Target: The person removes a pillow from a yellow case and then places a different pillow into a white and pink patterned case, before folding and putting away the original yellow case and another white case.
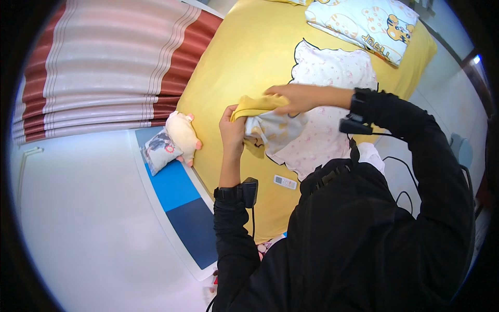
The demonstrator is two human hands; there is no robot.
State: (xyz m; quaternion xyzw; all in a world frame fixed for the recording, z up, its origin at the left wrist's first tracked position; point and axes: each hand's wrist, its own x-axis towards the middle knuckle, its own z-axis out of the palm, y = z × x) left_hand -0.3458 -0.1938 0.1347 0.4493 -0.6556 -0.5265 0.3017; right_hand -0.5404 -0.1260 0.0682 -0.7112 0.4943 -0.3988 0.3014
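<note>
Both of my hands are on a bunched cloth, yellow on one side and white with a printed pattern on the other. My left hand grips its yellow edge on the left, thumb and fingers closed on the fabric. Over the right end of the yellow fold, my right hand is slightly blurred and pinches the cloth. Beneath the cloth lies a white pillow with small pink prints and a dark wavy border, partly covered by my hands. It rests on the yellow bed sheet.
A folded white bedding piece with tiger prints lies at the far right. A white remote control is near me. At left, a plush toy and a small cushion lie by the blue headboard. A striped curtain hangs beyond.
</note>
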